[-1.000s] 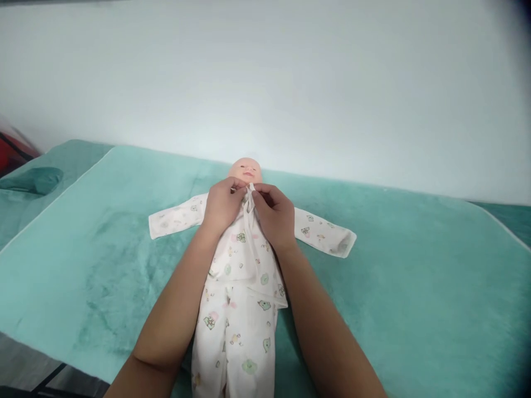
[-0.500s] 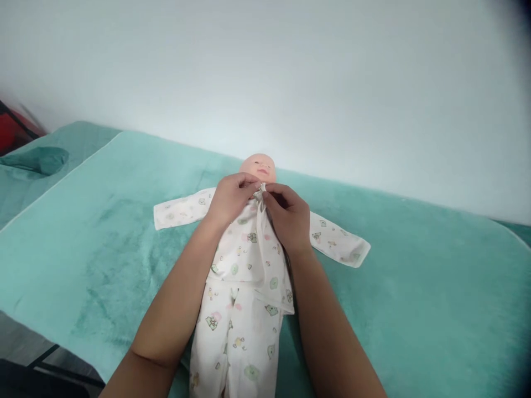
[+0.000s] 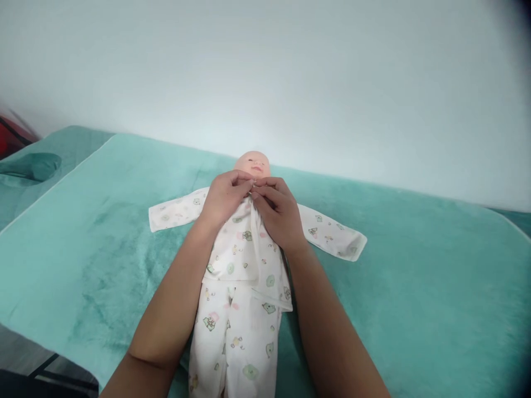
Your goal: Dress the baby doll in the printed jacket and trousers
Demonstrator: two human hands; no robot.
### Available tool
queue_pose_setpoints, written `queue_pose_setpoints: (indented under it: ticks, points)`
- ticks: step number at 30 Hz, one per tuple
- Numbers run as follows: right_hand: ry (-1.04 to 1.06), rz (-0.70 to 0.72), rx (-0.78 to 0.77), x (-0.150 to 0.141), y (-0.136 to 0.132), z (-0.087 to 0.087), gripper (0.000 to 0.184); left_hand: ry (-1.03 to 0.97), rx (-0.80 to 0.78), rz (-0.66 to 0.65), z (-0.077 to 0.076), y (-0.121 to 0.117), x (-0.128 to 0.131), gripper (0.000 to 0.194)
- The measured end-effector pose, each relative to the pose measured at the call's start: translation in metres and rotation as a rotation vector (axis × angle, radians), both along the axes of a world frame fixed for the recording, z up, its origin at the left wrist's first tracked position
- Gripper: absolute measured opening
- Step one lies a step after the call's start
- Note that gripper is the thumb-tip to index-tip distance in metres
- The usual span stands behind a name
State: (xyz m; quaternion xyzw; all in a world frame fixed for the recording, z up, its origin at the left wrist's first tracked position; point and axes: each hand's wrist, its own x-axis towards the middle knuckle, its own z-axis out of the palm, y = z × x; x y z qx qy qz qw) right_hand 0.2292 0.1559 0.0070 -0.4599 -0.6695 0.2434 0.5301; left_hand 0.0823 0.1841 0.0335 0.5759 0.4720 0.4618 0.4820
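Observation:
A baby doll (image 3: 253,161) lies on its back, dressed in a white printed top (image 3: 238,254) and matching trousers (image 3: 249,342). At the doll's neck, my left hand (image 3: 227,199) pinches one side of the top's collar between thumb and fingers. My right hand (image 3: 279,209) is closed on the other side of the collar, its fingertips meeting those of the left. The fastening between them is mostly covered by my fingers. Both sleeves stretch out sideways on the cloth, and the top's hem overlaps the waist of the trousers.
A green plush cover (image 3: 415,287) spreads over the table under the doll. The cover at far left has an oval hole (image 3: 31,167). A pale wall (image 3: 265,72) rises right behind. Something red (image 3: 10,137) stands at the left edge.
My fingertips have drawn closer together at the collar, and the right fingers now cover more of it. The whole view has shifted slightly, while the doll stays lying in place.

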Motion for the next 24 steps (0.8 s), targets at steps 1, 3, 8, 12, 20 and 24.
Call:
queue_pose_setpoints:
  ticks: [1, 3, 8, 12, 20, 24]
  points:
    - [0.013, -0.007, -0.015, -0.0001, 0.0, 0.0002, 0.017, -0.004, -0.001, 0.01, -0.0006, 0.0005, 0.0004, 0.017]
    - [0.055, -0.023, -0.041, -0.0003, 0.0004, -0.0001, 0.015, -0.014, -0.004, 0.041, -0.0012, 0.0015, 0.0012, 0.016]
    - [0.127, -0.019, -0.062, -0.0005, 0.0011, -0.0021, 0.01, -0.102, -0.039, 0.065, -0.0002, 0.0011, 0.0016, 0.019]
    - [0.058, -0.032, 0.011, -0.0011, -0.0024, 0.0003, 0.014, -0.149, -0.088, 0.079, 0.0034, -0.0006, 0.0007, 0.018]
    - [0.165, -0.064, 0.012, -0.0037, -0.0049, 0.0033, 0.015, -0.154, -0.105, 0.098, 0.0043, 0.0013, 0.0016, 0.018]
    - [0.233, -0.103, -0.048, -0.0042, -0.005, 0.0046, 0.018, -0.038, -0.03, 0.129, 0.0006, 0.0025, 0.0035, 0.017]
